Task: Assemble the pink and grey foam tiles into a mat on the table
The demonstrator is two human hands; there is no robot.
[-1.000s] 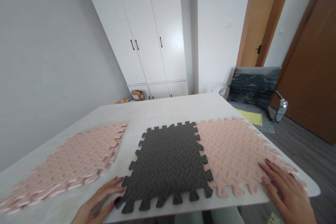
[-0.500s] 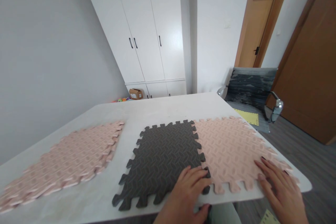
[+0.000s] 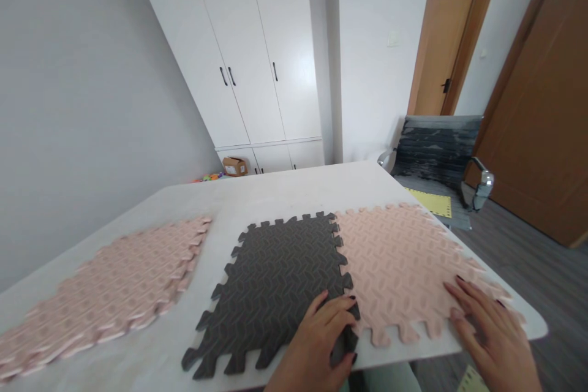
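A dark grey foam mat (image 3: 280, 269) with toothed edges lies on the white table, its right edge against a pink foam mat (image 3: 395, 251). My left hand (image 3: 319, 343) is at the grey mat's near right corner, its fingers bent over the top and its thumb at the front edge, with the corner between them. Part of that corner is hidden by the hand. My right hand (image 3: 493, 331) rests on the near right part of the pink mat, fingers spread. At the left lies a stack of pink foam mats (image 3: 124, 275).
The white table (image 3: 285, 190) has its near edge just in front of me. Beyond its right side stands a dark chair (image 3: 436, 147) with a yellow mat (image 3: 432, 202) on the seat. A cardboard box (image 3: 235, 166) and a white cabinet (image 3: 271, 61) are behind the table.
The grey mat has shifted slightly left and towards me along the pink mat. My left thumb has come up to its corner, closer to the fingers. My right hand has barely moved.
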